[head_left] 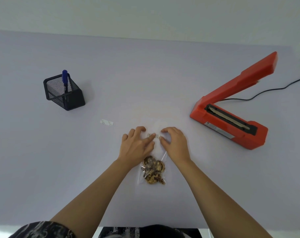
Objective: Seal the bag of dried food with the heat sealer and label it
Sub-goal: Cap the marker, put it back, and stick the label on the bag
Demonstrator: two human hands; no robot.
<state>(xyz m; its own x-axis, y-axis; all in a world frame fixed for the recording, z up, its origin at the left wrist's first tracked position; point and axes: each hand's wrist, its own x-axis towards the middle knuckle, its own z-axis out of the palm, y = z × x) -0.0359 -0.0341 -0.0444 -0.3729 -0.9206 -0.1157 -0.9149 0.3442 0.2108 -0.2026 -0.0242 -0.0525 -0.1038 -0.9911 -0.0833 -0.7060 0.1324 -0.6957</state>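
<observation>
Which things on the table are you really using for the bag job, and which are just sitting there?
For the job:
bag of dried food
label, pressed onto the bag by left hand and right hand
heat sealer, arm raised
blue pen

Just lying about:
mesh pen holder
small white paper strip

The label (154, 135) print is too small to read, partly covered by the left hand (137, 145). The heat sealer (231, 107) cord (265, 91) runs off the right edge.
</observation>
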